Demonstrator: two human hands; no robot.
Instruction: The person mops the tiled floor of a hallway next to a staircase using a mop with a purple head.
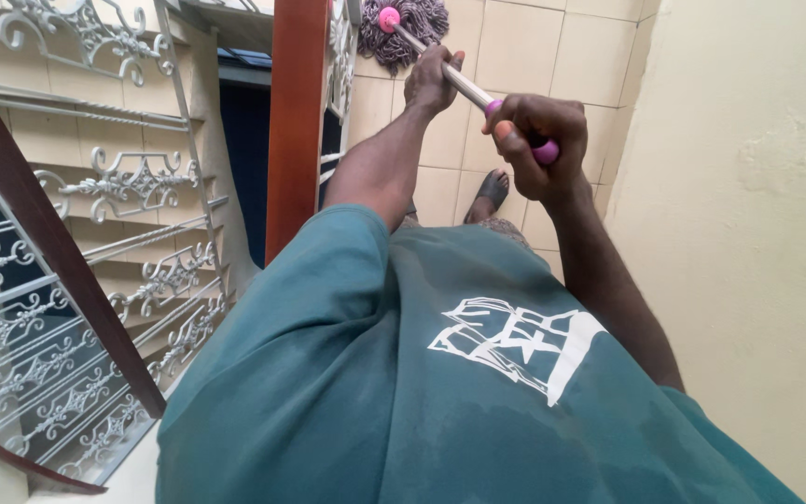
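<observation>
Head view, looking straight down, and the shirt (403, 392) fills the lower half of the frame: teal, with a white print right of centre. Along the right edge runs the wall (757, 233), pale yellow and plain. At left there's the railing (76, 280), white scrolled metalwork under a dark brown handrail slanting from upper left down to the bottom, with tiled stairs behind it. A reddish-brown post (296, 121) stands up the middle-left, just beside the person's left arm. Top centre and right of it, the floor (524, 56) of cream tiles shows.

Now the mop (401, 33): its purple-grey string head sits on the tiles at the very top of the frame, a pink collar on it, and the metal handle runs from there down and to the right, ending in a pink grip. Both hands are on that handle, apart from each other. The left hand (431, 79) is wrapped around the bare metal nearer the head; the right hand (541, 145) is clenched over the pink grip at the near end. Below the handle, between the two arms, one foot (493, 191) stands on the tiles.
</observation>
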